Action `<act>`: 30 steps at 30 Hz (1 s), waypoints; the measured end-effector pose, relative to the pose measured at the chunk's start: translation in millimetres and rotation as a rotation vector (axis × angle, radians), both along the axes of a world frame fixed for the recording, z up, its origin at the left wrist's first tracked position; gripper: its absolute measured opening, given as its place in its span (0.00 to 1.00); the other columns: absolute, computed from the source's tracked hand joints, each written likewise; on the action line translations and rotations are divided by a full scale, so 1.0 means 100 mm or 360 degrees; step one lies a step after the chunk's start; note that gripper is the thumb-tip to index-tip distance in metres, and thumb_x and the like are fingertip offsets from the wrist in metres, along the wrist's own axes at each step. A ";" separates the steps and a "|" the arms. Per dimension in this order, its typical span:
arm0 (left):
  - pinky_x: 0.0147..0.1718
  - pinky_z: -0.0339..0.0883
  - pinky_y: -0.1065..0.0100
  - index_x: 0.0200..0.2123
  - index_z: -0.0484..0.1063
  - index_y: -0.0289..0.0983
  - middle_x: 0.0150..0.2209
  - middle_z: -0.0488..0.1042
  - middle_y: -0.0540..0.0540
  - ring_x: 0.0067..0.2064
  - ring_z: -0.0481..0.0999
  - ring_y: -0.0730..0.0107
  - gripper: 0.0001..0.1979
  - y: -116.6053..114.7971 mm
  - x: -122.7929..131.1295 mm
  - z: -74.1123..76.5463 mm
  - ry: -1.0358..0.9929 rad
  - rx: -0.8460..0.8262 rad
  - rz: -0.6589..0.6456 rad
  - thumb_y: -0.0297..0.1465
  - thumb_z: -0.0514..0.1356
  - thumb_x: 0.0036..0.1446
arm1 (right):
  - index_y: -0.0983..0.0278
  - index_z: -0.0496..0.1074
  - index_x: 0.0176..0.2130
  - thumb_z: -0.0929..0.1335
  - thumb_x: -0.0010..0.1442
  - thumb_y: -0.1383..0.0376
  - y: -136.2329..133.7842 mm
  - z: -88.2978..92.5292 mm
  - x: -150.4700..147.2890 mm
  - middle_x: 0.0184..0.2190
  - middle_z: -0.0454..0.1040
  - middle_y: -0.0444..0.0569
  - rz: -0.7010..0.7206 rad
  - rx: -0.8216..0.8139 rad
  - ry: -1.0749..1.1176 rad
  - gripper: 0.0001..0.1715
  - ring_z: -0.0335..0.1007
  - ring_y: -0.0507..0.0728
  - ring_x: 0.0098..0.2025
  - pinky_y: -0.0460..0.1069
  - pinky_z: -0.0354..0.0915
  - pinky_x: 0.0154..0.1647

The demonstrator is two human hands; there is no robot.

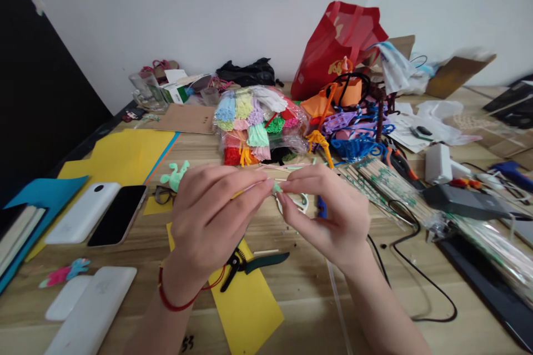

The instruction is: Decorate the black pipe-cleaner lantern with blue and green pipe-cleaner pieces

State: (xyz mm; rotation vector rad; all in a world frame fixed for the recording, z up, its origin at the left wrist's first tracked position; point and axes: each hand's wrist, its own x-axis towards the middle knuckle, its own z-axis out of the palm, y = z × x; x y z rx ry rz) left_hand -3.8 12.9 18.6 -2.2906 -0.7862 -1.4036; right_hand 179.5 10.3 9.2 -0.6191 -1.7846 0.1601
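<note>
In the middle of the head view, my left hand (220,216) and my right hand (328,213) meet fingertip to fingertip. Both are closed in a pinch around a small light green pipe cleaner piece (277,188), mostly hidden by the fingers. A thin yellowish strip (245,191) runs along my left fingers; whether it is gripped I cannot tell. Behind my left hand lies a fuzzy light green figure (176,176). White-handled scissors (300,205) rest behind my right fingers. Below the hands, dark-handled pruning shears (256,262) lie on a yellow sheet (250,310).
Bundles of coloured pipe cleaners (258,122) stand at the back, beside a red bag (337,50). On the left lie a phone (117,215) and a white power bank (83,212). A black cable (433,288), packed sticks (378,183) and pliers (402,163) occupy the right.
</note>
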 end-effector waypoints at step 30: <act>0.47 0.74 0.57 0.37 0.78 0.44 0.43 0.79 0.49 0.45 0.78 0.65 0.11 -0.19 0.29 -0.05 -0.0974 -0.0882 -0.0385 0.20 0.67 0.56 | 0.60 0.80 0.46 0.74 0.55 0.77 -0.02 -0.13 -0.07 0.38 0.86 0.51 -0.0099 0.0154 0.0346 0.21 0.84 0.58 0.37 0.50 0.82 0.37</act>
